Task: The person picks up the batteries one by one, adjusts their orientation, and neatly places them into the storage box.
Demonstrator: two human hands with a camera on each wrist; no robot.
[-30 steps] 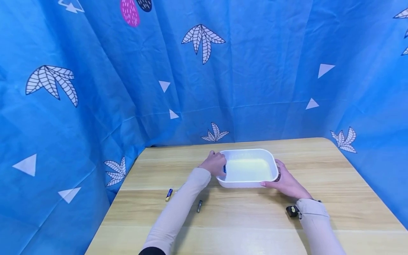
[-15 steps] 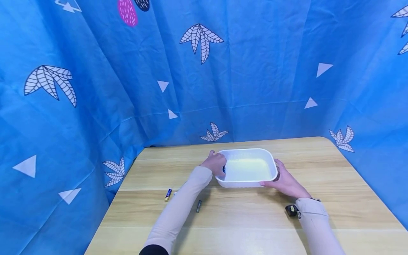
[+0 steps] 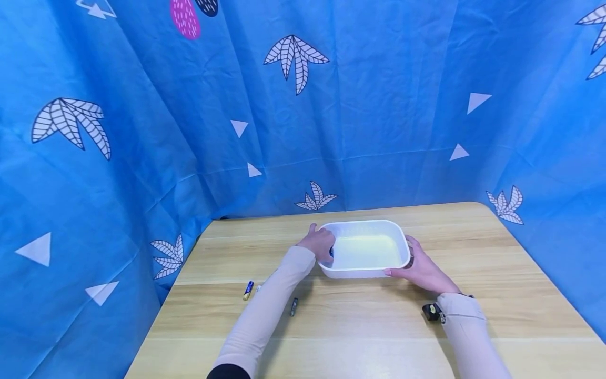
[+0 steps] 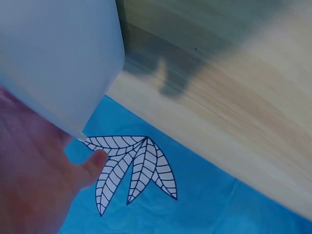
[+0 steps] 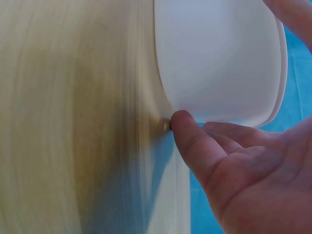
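Note:
A white plastic tub (image 3: 363, 273) lies toward the far side of the wooden table. My left hand (image 3: 320, 244) reaches over its left end, fingers down inside the wall, pinching a small blue battery (image 3: 331, 252) that is mostly hidden by the fingers. In the left wrist view the tub wall (image 4: 63, 53) covers the fingers, and only the thumb side of the hand shows. My right hand (image 3: 428, 270) grips the tub's right end, its thumb at the front wall and the other fingers round the end. A small brownish thing (image 5: 167, 125) shows beside the right fingertip.
On the table (image 3: 360, 337), left of the tub, lie a blue-and-gold battery (image 3: 248, 290), a whitish item (image 3: 258, 288) partly behind the left sleeve, and a dark grey battery (image 3: 294, 307). A patterned blue curtain (image 3: 379, 131) hangs behind the table. A black camera (image 3: 431, 311) sits at the right wrist.
Less of the blue battery shows beside the left fingers now, the hand sitting slightly lower over it. The right hand keeps its grip on the tub. The whole view has shifted a little.

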